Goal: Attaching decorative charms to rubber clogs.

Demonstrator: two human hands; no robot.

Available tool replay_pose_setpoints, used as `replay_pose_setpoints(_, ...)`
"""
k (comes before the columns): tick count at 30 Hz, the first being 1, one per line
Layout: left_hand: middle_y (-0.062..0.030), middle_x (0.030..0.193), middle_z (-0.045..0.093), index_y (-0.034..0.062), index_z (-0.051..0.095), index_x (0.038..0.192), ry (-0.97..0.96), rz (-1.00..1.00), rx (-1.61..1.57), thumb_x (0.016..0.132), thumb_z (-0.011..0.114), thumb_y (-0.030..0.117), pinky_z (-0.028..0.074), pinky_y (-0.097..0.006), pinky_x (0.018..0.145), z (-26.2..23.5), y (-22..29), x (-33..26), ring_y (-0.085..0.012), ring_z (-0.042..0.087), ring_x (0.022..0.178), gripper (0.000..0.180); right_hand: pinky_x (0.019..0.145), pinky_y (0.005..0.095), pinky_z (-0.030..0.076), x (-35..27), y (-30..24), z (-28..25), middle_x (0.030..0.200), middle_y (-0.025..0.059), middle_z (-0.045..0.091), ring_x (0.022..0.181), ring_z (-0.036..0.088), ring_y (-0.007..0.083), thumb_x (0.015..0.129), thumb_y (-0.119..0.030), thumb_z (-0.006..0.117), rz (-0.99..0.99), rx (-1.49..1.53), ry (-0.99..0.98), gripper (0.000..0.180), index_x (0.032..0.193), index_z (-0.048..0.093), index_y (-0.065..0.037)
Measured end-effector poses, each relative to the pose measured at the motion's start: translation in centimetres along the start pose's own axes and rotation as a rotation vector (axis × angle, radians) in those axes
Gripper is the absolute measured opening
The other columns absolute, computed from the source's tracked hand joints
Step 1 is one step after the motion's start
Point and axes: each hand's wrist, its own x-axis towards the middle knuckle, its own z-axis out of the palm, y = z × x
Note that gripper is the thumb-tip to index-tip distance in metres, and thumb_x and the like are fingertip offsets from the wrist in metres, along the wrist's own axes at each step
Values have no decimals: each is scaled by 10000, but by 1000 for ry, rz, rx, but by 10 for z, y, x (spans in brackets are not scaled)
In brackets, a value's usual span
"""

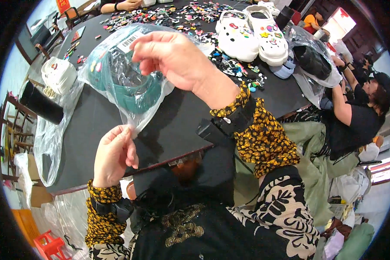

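Two hands pinching one clear crinkled plastic bag [117, 69] of teal rubber clogs [130, 93].
Left hand [113, 154] nipping bag's bottom corner at 7 o'clock; right hand [177, 58] gripping top, over black round table [173, 121]; white platform clogs [253, 34] at 1 o'clock.

There is one view only, from a camera worn on the person's head, tipped down and forward over their own chest and patterned sleeves at the lower edge. It sits very close to the two raised hands, left [113, 155] and right [177, 58], which fill the middle of the frame. Beyond them the dark tabletop [169, 125] stretches toward the top edge. The fisheye bends straight edges near the round black rim
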Motion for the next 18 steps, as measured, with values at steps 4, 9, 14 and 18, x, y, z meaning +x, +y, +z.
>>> replay_pose_setpoints(4, -32, 602, 552, -49, 502, 1213, 114, 236, 354, 951, 546, 200, 399, -199, 443, 14, -3, -15, -65, 488, 477, 364, 652, 330, 511, 14, -10, -26, 786, 65, 648, 629, 608, 143, 906, -145, 613, -22, 357, 110, 138, 981, 630, -30)
replay_pose_setpoints(9, -24, 619, 552, -36, 512, 1184, 256, 393, 564, 945, 560, 146, 368, -192, 464, 13, -2, -18, -44, 464, 511, 304, 701, 398, 471, 23, -15, -40, 763, 25, 578, 606, 531, 124, 906, -146, 606, -80, 628, 239, 87, 912, 614, -60)
replay_pose_setpoints(14, -4, 627, 545, -7, 550, 1041, 290, 734, 667, 895, 600, 29, 357, -193, 511, 28, -3, -32, -36, 460, 552, 159, 693, 408, 455, 21, -22, -29, 727, 22, 544, 585, 497, 129, 920, -128, 568, -154, 659, 353, 74, 931, 553, -56)
replay_pose_setpoints(18, -25, 691, 591, -19, 591, 1054, -112, 436, 611, 856, 689, 106, 462, -239, 595, 67, 1, -27, -68, 535, 639, 254, 686, 371, 446, 29, -19, -19, 701, 8, 527, 574, 477, 123, 928, -145, 557, -205, 743, 438, 75, 903, 563, -75)
